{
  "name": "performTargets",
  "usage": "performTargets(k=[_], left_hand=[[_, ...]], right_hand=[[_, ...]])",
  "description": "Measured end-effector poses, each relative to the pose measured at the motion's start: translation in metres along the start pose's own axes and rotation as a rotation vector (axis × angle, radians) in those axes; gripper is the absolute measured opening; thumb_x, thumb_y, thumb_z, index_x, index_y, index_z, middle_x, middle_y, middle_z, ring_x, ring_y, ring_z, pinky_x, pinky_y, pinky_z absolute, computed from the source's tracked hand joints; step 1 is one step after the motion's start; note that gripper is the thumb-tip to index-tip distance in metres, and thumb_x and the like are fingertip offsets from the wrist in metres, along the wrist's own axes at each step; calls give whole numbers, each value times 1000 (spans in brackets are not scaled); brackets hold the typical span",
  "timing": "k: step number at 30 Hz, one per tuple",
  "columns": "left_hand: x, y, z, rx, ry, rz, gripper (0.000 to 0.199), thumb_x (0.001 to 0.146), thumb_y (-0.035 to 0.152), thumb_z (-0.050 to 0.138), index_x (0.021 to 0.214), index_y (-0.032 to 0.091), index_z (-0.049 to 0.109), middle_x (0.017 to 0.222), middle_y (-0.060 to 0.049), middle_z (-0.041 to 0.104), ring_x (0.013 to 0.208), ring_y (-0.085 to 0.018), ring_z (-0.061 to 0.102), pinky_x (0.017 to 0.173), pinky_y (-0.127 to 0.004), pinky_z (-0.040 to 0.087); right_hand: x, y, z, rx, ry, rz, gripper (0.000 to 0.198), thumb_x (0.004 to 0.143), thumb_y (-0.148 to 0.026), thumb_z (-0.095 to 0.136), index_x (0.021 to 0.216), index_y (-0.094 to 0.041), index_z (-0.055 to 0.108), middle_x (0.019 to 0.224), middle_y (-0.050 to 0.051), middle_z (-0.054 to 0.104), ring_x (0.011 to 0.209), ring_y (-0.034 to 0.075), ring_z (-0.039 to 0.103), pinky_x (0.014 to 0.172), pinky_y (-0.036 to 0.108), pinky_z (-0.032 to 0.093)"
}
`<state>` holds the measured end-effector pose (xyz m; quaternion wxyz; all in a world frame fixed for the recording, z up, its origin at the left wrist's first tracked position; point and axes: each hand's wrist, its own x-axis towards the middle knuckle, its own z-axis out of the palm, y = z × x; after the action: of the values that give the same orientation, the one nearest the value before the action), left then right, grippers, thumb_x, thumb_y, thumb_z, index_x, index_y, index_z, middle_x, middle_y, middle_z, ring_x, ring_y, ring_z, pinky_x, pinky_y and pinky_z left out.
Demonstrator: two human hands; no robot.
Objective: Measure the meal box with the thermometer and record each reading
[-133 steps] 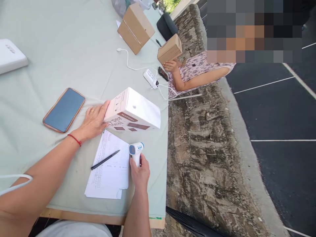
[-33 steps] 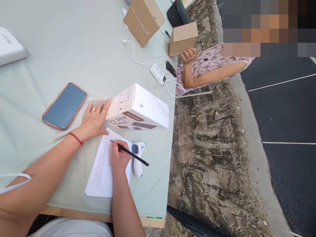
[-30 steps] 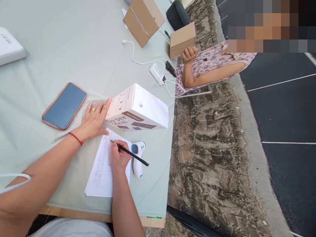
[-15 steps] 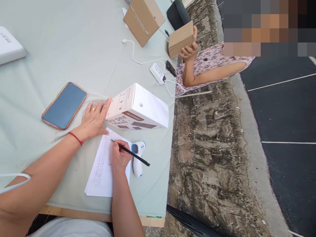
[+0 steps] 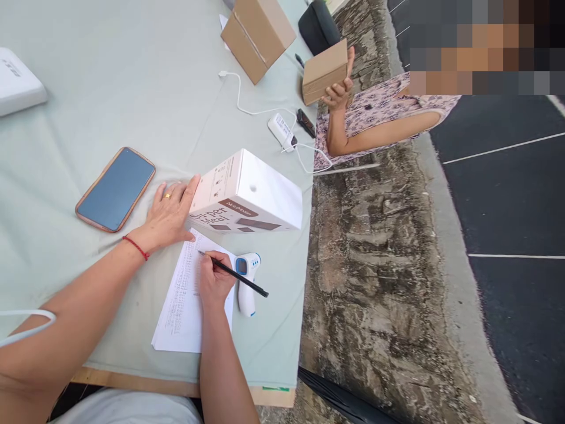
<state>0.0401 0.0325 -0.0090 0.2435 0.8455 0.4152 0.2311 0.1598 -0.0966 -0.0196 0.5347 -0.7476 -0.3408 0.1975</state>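
Observation:
In the head view my right hand (image 5: 216, 281) is closed round a black pen (image 5: 242, 278), its tip at the upper part of a written sheet of paper (image 5: 180, 306). The sheet lies on a small stack near the table's front edge. My left hand (image 5: 170, 212) rests with its fingers stretched out on the cloth, against the left side of a white "Super Meal" box (image 5: 247, 194); its thumb reaches the top of the paper. A white and blue infrared thermometer (image 5: 247, 288) lies just right of my right hand. Left of my left hand lies a phone (image 5: 115, 188).
Across the table (image 5: 132, 88) a person holds a small cardboard box (image 5: 325, 70). Beyond my box are a white device (image 5: 281, 132) with a cable, a larger cardboard box (image 5: 258, 38) and a black case (image 5: 318, 26). A white device (image 5: 20, 85) sits at far left.
My hands, the pen and the paper look practically unchanged. The other person's fingers on the small cardboard box have shifted slightly.

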Motion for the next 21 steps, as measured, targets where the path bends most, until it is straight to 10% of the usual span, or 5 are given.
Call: performTargets(k=[21], left_hand=[[0, 2, -3, -24, -20, -23, 123, 68, 37, 82, 156, 16, -1, 150, -23, 39, 142, -39, 33, 119, -58, 11]], right_hand=[[0, 1, 1, 15, 22, 8, 11, 68, -30, 58, 69, -19, 61, 64, -2, 59, 60, 14, 53, 60, 28, 44]])
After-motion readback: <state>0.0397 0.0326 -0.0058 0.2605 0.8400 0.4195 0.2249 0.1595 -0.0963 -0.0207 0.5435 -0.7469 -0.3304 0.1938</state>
